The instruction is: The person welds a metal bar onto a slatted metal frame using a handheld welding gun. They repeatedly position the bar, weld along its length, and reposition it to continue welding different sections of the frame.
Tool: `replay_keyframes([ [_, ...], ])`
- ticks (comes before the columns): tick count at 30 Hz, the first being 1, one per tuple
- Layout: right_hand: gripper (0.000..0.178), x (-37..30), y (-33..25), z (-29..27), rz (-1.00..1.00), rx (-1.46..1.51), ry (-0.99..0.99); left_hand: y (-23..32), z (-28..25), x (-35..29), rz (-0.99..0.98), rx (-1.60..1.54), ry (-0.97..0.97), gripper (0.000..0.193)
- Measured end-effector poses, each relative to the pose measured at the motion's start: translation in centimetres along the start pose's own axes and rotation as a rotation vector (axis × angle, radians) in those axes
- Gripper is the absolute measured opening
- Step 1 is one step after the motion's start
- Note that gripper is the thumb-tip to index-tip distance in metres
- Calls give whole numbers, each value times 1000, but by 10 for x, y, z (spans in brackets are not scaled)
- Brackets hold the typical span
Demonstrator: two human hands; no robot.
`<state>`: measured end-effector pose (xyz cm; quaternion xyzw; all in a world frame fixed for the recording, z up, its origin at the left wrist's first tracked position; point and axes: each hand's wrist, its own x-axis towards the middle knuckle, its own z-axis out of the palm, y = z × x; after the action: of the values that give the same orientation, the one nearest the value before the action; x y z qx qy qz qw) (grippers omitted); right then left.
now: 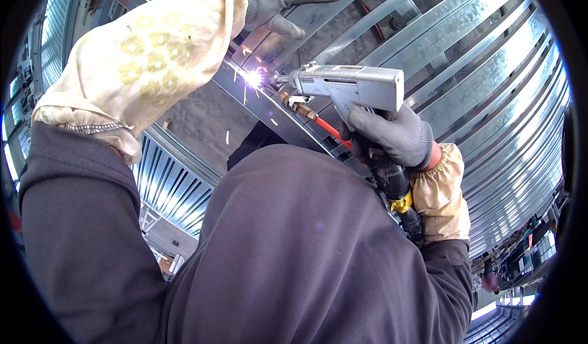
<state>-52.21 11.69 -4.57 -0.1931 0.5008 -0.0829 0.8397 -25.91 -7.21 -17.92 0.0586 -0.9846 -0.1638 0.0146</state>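
Overhead, right hand (392, 137) grips welding gun (352, 86); sparks.

Setting: metal fabrication workshop. Evidence: long galvanised steel channels and ribbed sheet (490, 99) filling the view; grey pistol-shaped welding gun (349, 86) with bright arc and sparks (253, 78) at a dark steel bar (269, 114); work gloves (392, 133) and protective cloth sleeves (147, 62); further stock and clutter at the far edge (520, 252)
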Motion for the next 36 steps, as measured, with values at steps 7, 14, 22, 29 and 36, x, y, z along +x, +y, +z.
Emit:
replay_keyframes([
  [7,43,-2,7,0,-8,-4,12,3,-3,-3,-14,12,-15,102],
  [14,45,-5,4,1,11,-19,16,3,-4,-1,-21,-2,-31,101],
  [22,40,-8,9,-2,-13,-50,1,4,-6,0,-28,-38,-12,101],
  [29,39,-10,12,0,-38,-36,30,5,-3,-2,-24,-7,8,101],
  [36,43,-12,15,-4,18,-13,22,-1,5,3,-8,-1,31,102],
])
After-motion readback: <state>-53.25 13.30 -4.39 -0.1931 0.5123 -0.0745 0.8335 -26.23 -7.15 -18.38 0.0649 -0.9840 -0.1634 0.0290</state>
